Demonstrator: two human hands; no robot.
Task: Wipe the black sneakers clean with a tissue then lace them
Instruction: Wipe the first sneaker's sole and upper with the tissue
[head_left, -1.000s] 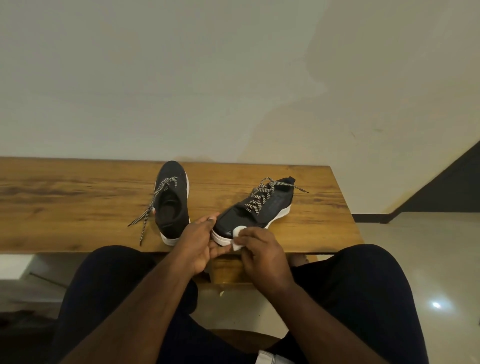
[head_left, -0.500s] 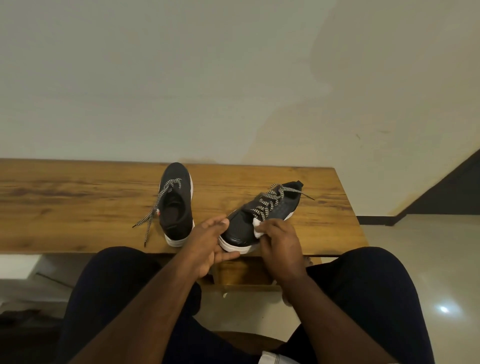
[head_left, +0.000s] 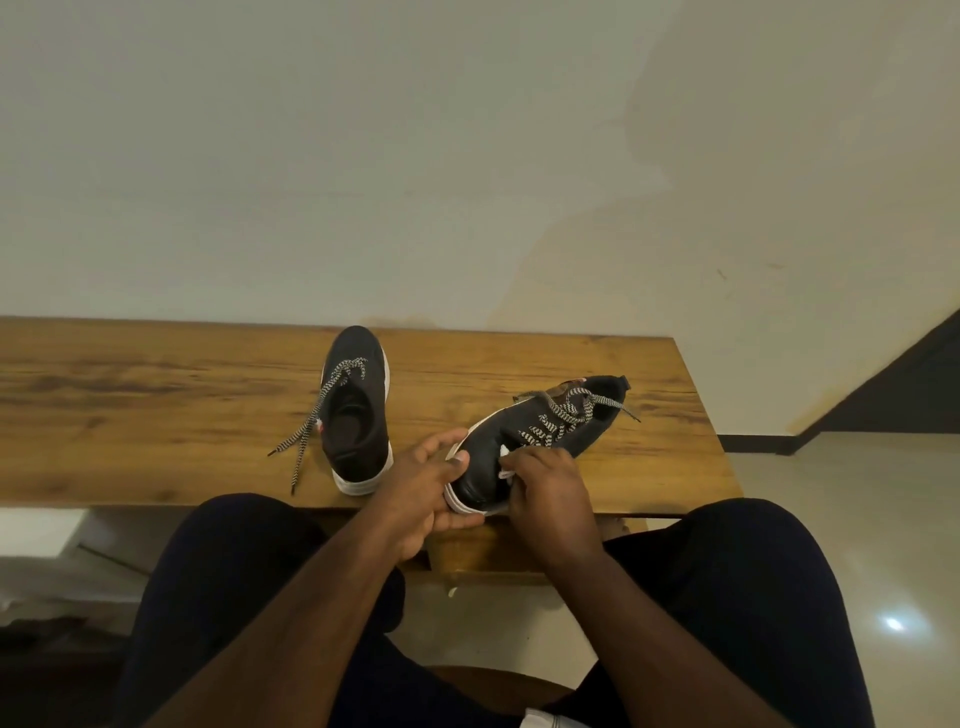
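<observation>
The wooden table (head_left: 156, 415) runs from the left frame edge to a right end just beyond the right sneaker; its far edge meets the pale wall (head_left: 363, 156) and its near edge lies over the seated person's knees. Bare tabletop extends far left of the left sneaker and, more narrowly, right of the right sneaker. Pale glossy floor (head_left: 857, 519) lies to the right of the table, with a dark skirting strip (head_left: 753, 441) along the wall base.

The right sneaker (head_left: 540, 431) lies at the near edge, toe toward the person and overhanging the edge, heel pointing far right, tilted onto its side. The left hand (head_left: 415, 499) grips the toe, thumb on the upper and fingers curled under the white sole. The right hand (head_left: 545, 483) is curled round a white tissue (head_left: 505, 464), pressing it against the black upper near the toe. Checked laces (head_left: 566, 415) are threaded loosely, ends trailing at the heel.

The left sneaker (head_left: 358, 415) stands upright, well apart to the left, toe toward the wall. Its loose lace (head_left: 306, 436) trails across the tabletop to the near left.
</observation>
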